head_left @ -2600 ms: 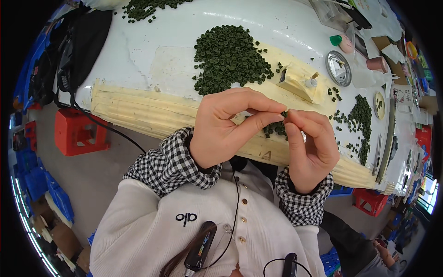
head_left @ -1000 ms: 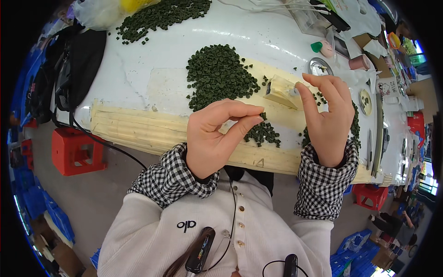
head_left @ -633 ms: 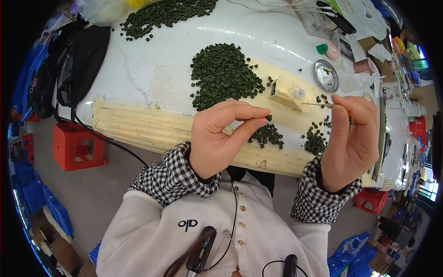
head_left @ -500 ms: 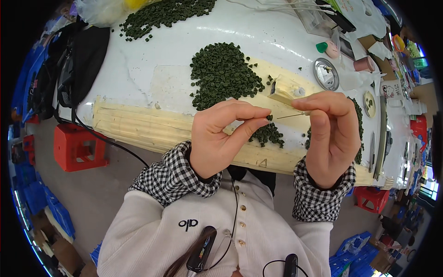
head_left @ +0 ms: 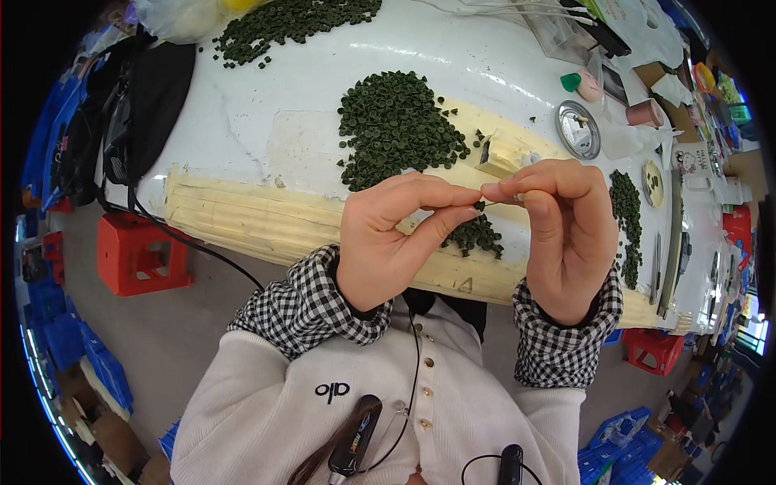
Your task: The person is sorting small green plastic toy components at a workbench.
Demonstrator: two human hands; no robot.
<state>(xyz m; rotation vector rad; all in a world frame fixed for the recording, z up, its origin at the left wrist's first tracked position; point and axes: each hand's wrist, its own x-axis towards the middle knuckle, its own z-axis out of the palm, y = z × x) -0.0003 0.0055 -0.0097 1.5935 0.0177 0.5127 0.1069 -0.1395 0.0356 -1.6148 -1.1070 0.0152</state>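
Note:
My left hand [head_left: 404, 234] pinches a small dark green rubber-like piece [head_left: 480, 206] between thumb and forefinger, mostly hidden by the fingertips. In my right hand [head_left: 570, 234] is a thin needle-like metal rod [head_left: 503, 203], gripped by thumb and fingers and pointing left at the green piece. The fingertips of both hands nearly meet; whether the rod's tip is inside the piece I cannot tell. Just below them lies a little heap of green pieces [head_left: 477, 237]. Beyond my left hand spreads a larger pile of small green cone-shaped pieces [head_left: 396, 125].
Cream tape lines the table's front edge [head_left: 242, 214]. A tape-wrapped block [head_left: 508, 152] sits past my hands, with a round metal lid [head_left: 577, 129] farther right. Another green pile [head_left: 624, 210] lies right. A black bag [head_left: 162, 105] rests left; a red stool [head_left: 141, 255] stands below.
My right hand has shifted left, so the rod's tip has reached the green piece at my left fingertips. The left hand has hardly moved.

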